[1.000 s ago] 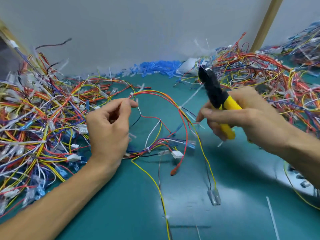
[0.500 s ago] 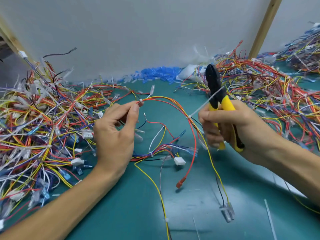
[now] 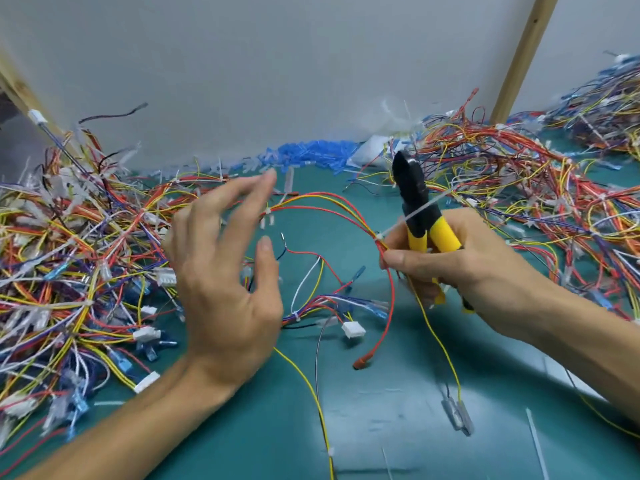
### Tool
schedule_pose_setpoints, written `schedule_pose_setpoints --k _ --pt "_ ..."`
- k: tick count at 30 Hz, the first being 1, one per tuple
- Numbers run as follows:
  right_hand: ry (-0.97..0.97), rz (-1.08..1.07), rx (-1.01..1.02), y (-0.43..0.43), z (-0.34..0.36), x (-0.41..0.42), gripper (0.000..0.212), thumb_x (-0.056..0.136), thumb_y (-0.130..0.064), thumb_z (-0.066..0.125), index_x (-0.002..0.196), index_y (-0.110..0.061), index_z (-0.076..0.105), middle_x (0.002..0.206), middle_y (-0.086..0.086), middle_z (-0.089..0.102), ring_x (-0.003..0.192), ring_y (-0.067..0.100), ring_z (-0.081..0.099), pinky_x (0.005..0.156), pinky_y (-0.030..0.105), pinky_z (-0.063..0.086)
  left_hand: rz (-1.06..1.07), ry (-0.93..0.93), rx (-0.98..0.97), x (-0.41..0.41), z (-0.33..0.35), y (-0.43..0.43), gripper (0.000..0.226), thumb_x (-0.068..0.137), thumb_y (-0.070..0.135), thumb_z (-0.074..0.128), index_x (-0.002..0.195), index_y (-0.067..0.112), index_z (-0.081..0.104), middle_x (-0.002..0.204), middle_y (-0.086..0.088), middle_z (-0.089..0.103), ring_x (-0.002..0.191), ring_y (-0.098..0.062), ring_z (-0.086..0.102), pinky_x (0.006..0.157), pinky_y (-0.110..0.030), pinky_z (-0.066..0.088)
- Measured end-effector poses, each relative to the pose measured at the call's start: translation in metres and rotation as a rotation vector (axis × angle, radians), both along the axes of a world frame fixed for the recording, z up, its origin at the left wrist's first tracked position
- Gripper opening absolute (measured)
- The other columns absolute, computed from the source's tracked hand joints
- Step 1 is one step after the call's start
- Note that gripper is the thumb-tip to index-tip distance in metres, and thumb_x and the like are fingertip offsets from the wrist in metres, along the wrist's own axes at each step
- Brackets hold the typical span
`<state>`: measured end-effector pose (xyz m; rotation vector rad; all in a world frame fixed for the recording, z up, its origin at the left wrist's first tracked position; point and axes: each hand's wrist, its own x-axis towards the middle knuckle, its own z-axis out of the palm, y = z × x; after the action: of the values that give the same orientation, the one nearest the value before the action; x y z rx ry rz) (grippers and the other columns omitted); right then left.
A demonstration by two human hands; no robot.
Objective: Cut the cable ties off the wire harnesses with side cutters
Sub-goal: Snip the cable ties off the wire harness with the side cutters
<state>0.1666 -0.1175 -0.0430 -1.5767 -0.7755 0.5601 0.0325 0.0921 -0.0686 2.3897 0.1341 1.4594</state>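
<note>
Your left hand (image 3: 225,289) hovers over the table (image 3: 381,393) at about 8 o'clock of the scene, fingers spread wide and thumb out. It holds nothing and I can't see it touching anything. I judge it is free so it can steady the next stretch of wire. At its 9 o'clock lies the left pile of harnesses (image 3: 69,254), a dense tangle that looks like stock waiting for you.

At the centre, the wire harness (image 3: 322,197) you are working on arches from 11 o'clock over to your right hand, and its loose ends and a white connector (image 3: 353,329) trail down onto the table. A small tie (image 3: 267,212) binds the arch near your left fingertips, so that one is not yet cut.

Your right hand (image 3: 460,268), at 3 o'clock, does two jobs. The fingers are wrapped round the yellow handles of the side cutters (image 3: 410,178), whose black head points up toward 12 o'clock. Thumb and forefinger pinch the red and yellow wires just below a cable tie (image 3: 440,197). Its long white tail slants across the front of the cutter head. Pinching there likely keeps the bundle taut and the tie close to the blades. Whether the blades are parted I cannot tell.

Beyond, at 1 to 2 o'clock, the right pile of harnesses (image 3: 519,168) spreads along the wall.
</note>
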Motion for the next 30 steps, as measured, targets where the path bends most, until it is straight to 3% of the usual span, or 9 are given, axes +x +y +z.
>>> schedule_pose_setpoints --k 3,6,8,11,15,20,25,27,30 --pt "0.018 0.109 0.048 -0.003 0.005 -0.004 0.007 0.078 -0.016 0.075 0.076 -0.01 0.072 0.06 0.007 0.053 0.05 0.02 0.043 0.049 0.028 0.037 -0.181 0.034 0.261 -0.009 0.004 -0.019 0.059 0.088 -0.002 0.057 0.146 0.011 0.057 0.155 -0.012 0.05 0.145 -0.032 0.045 0.115 -0.048 0.031" --pt "0.008 0.207 0.042 -0.004 0.008 -0.007 0.005 0.08 -0.014 0.075 0.076 -0.012 0.072 0.061 0.008 0.05 0.052 0.019 0.043 0.05 0.027 0.039 -0.274 0.162 0.255 -0.008 -0.001 -0.031 0.055 0.095 0.012 0.059 0.149 0.007 0.051 0.155 -0.002 0.052 0.148 -0.022 0.044 0.119 -0.049 0.028" --pt "-0.019 0.196 0.032 -0.003 0.008 -0.006 0.009 0.08 -0.014 0.075 0.078 -0.006 0.072 0.061 0.01 0.052 0.053 0.019 0.044 0.05 0.026 0.04 -0.267 0.193 0.161 -0.006 0.001 -0.027 0.05 0.099 0.023 0.057 0.146 0.009 0.053 0.137 0.007 0.064 0.133 -0.014 0.055 0.119 -0.048 0.027" --pt "-0.066 0.14 0.035 -0.001 0.001 -0.006 0.012 0.082 -0.017 0.075 0.077 -0.007 0.071 0.061 0.01 0.053 0.054 0.019 0.044 0.05 0.024 0.039 -0.182 0.204 0.164 -0.004 0.001 -0.023 0.033 0.103 0.028 0.059 0.132 0.019 0.069 0.104 0.009 0.067 0.102 -0.018 0.056 0.109 -0.046 0.03" --pt "-0.124 0.1 0.029 0.001 -0.005 -0.007 0.018 0.083 -0.022 0.077 0.082 -0.005 0.073 0.06 0.008 0.054 0.054 0.018 0.044 0.051 0.026 0.038 -0.147 0.211 0.138 -0.004 -0.002 -0.027 0.017 0.102 0.03 0.066 0.109 0.024 0.081 0.087 0.007 0.063 0.09 -0.021 0.055 0.098 -0.045 0.031" --pt "-0.339 0.047 -0.039 0.002 -0.002 -0.005 0.014 0.084 -0.024 0.075 0.075 -0.014 0.073 0.061 0.002 0.059 0.057 0.009 0.046 0.053 0.027 0.037 -0.156 0.2 0.146 -0.005 0.0 -0.024 0.012 0.099 0.027 0.071 0.091 0.021 0.078 0.081 0.01 0.061 0.084 -0.019 0.052 0.098 -0.04 0.028" --pt "-0.684 -0.019 -0.163 -0.002 -0.004 0.0 0.023 0.089 -0.015 0.08 0.072 -0.015 0.065 0.06 0.007 0.051 0.059 0.028 0.041 0.052 0.042 0.035 -0.211 0.278 0.128 -0.002 -0.002 -0.019 0.01 0.098 0.027 0.071 0.092 0.022 0.077 0.093 0.014 0.073 0.096 -0.012 0.069 0.118 -0.047 0.028" --pt "-0.889 -0.047 -0.164 -0.001 -0.005 -0.001 0.018 0.082 0.002 0.074 0.073 -0.009 0.063 0.061 0.002 0.048 0.059 0.025 0.038 0.05 0.04 0.034 -0.265 0.346 0.035 -0.001 -0.003 -0.017 0.012 0.099 0.027 0.068 0.096 0.021 0.078 0.096 0.014 0.077 0.097 -0.009 0.073 0.124 -0.051 0.023" --pt "-1.016 -0.05 -0.104 0.0 -0.004 -0.002 0.013 0.068 0.005 0.058 0.075 -0.004 0.063 0.065 0.005 0.051 0.061 0.028 0.04 0.051 0.041 0.036 -0.355 0.454 -0.178 0.0 -0.003 -0.017 0.015 0.1 0.033 0.063 0.097 0.027 0.077 0.084 0.017 0.076 0.089 -0.007 0.07 0.124 -0.049 0.021"
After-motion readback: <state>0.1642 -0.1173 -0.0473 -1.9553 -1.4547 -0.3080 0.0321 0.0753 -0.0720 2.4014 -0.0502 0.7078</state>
